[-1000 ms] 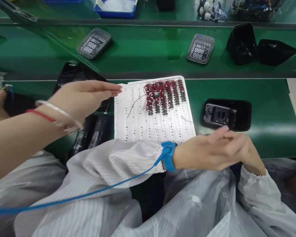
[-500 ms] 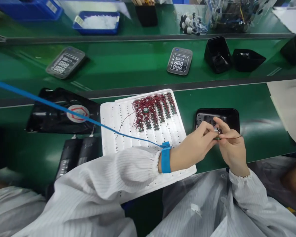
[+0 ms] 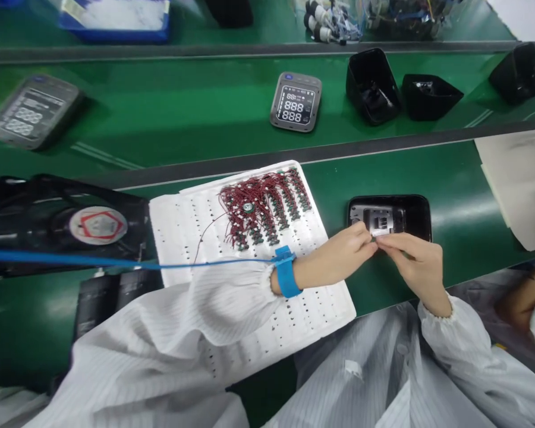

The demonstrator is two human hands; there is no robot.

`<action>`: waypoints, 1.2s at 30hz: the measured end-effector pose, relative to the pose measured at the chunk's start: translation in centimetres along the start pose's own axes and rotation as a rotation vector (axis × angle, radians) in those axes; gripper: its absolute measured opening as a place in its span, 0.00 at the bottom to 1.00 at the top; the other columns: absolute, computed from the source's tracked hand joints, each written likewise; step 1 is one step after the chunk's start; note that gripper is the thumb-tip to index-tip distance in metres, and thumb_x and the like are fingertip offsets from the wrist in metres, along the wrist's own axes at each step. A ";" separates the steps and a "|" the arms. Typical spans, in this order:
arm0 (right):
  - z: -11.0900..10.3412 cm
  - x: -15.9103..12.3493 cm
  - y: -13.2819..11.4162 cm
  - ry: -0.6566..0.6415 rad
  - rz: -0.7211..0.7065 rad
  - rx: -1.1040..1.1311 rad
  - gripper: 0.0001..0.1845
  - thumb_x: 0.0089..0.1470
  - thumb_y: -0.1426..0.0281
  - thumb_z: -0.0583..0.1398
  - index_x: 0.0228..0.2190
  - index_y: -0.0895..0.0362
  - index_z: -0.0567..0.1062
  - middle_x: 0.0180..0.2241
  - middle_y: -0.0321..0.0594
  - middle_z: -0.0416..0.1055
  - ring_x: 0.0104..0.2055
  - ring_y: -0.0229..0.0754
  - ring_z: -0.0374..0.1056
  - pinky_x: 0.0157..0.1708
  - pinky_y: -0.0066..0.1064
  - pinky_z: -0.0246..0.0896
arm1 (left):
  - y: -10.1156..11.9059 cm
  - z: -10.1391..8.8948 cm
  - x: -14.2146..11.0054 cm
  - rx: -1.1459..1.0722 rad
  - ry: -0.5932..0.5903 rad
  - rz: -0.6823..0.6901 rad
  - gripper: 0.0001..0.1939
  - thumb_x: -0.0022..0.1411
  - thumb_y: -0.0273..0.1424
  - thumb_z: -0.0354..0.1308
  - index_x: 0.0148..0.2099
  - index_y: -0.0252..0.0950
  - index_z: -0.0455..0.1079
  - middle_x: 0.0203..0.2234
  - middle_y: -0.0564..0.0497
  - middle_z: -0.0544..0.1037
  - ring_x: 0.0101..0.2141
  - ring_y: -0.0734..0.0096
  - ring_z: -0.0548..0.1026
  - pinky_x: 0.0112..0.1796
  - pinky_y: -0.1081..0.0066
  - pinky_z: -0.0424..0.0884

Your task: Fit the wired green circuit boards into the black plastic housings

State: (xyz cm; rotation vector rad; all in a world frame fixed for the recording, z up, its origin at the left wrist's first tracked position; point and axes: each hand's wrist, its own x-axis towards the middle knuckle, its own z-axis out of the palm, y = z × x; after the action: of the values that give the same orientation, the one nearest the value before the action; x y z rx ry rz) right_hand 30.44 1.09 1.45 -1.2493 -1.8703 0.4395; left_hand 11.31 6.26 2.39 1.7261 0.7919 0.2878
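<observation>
Over the near edge of a black plastic housing (image 3: 412,213), my left hand (image 3: 345,254) and my right hand (image 3: 414,260) meet fingertip to fingertip. Both hands are closed in a pinch. Whatever lies between the fingertips is too small and covered to make out. Inside the housing, a grey inner part with a light rectangular area shows just beyond the fingers. A blue wrist strap (image 3: 288,278) with a cord circles my left wrist. Beneath that forearm lies a white foam tray (image 3: 173,223), carrying rows of small green circuit boards with dark red wires (image 3: 267,205).
A grey display unit (image 3: 296,102) and black shells (image 3: 373,88) stand on the raised ledge. Another display unit (image 3: 33,113) is further left. A black bag (image 3: 40,220) lies left of the tray. Paper sheets (image 3: 512,178) are at right, near another person's arm (image 3: 521,297).
My hands have drawn slightly apart, now touching only at the fingertips lower over the housing. The thin wire seen earlier at my right fingers no longer shows. The view has shifted right.
</observation>
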 end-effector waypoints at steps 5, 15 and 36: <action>-1.3 0.1 0.1 -0.180 -0.058 -0.070 0.08 0.59 0.76 0.65 0.36 0.51 0.84 0.38 0.33 0.83 0.38 0.39 0.81 0.42 0.30 0.80 | 0.2 -0.9 -0.3 -0.005 -0.111 0.010 0.15 0.74 0.33 0.44 0.31 0.39 0.58 0.33 0.53 0.62 0.32 0.72 0.65 0.38 0.65 0.67; -1.2 2.8 -1.1 -0.210 -0.143 -0.192 0.09 0.61 0.76 0.64 0.38 0.53 0.84 0.40 0.37 0.83 0.39 0.39 0.80 0.42 0.29 0.79 | 0.1 -2.8 -0.6 0.469 -0.042 0.186 0.12 0.75 0.30 0.47 0.41 0.32 0.69 0.42 0.44 0.71 0.43 0.63 0.71 0.46 0.64 0.70; 2.1 6.4 3.9 -0.560 -0.017 -0.495 0.12 0.52 0.81 0.62 0.23 0.54 0.78 0.28 0.40 0.79 0.32 0.46 0.72 0.33 0.36 0.63 | -3.1 -1.6 2.8 0.996 0.121 0.091 0.35 0.66 0.51 0.59 0.55 0.20 0.68 0.51 0.28 0.71 0.50 0.45 0.71 0.44 0.63 0.61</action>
State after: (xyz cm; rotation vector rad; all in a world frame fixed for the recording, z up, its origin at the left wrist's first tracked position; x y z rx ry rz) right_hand 29.98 8.79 0.39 -1.5357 -2.5744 0.3483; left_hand 11.38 9.58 -0.52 2.6971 1.0365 0.0409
